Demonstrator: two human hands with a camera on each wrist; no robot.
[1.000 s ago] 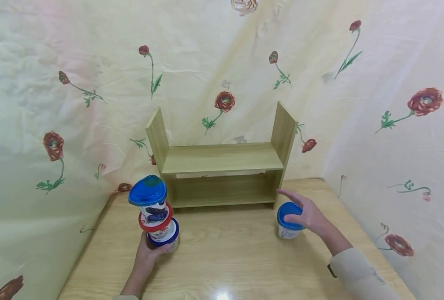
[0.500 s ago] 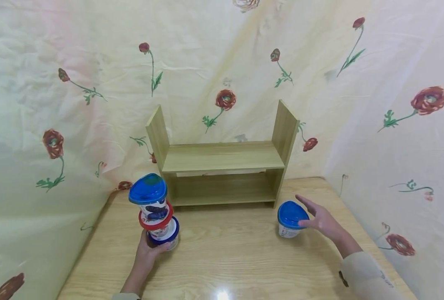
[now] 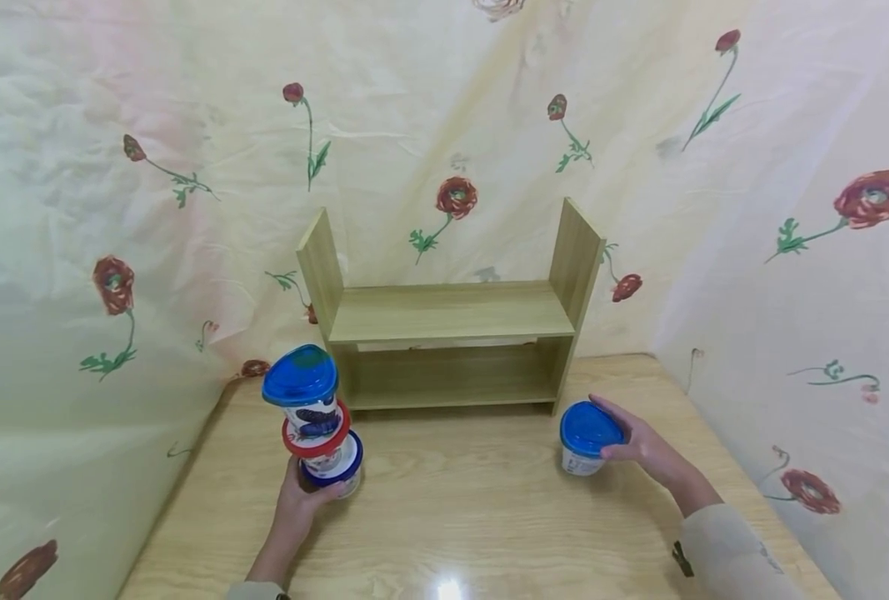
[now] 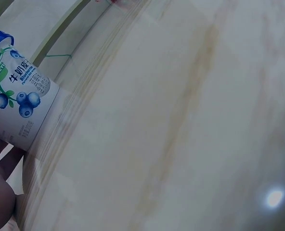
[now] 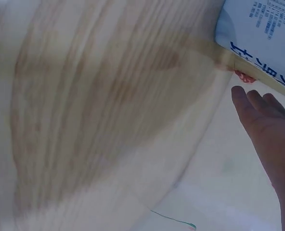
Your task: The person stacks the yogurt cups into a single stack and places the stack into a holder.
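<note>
In the head view, my left hand (image 3: 297, 507) grips the lowest of three stacked lidded tubs at the left. This bottom tub (image 3: 351, 482) has a dark blue rim. A red-lidded tub (image 3: 315, 451) sits on it, and a blue-lidded tub (image 3: 299, 379) tops the leaning stack. The left wrist view shows a white tub with blueberries printed on it (image 4: 19, 98), fingers beneath. At the right stands another blue-lidded tub (image 3: 591, 430). Beside it is my right hand (image 3: 646, 450), thumb at the lid's near edge and fingers behind. The right wrist view shows straight fingers below the tub's printed side (image 5: 263, 36).
A light wooden two-tier shelf (image 3: 451, 312) stands at the back of the wood-grain table (image 3: 459, 500), between the stack and the right tub. Flower-patterned cloth (image 3: 384, 125) hangs behind and at both sides.
My right hand first draws back rightward from over the right tub's lid, then comes in closer at its right side. The left hand and stack stay in place; the head view shifts slightly.
</note>
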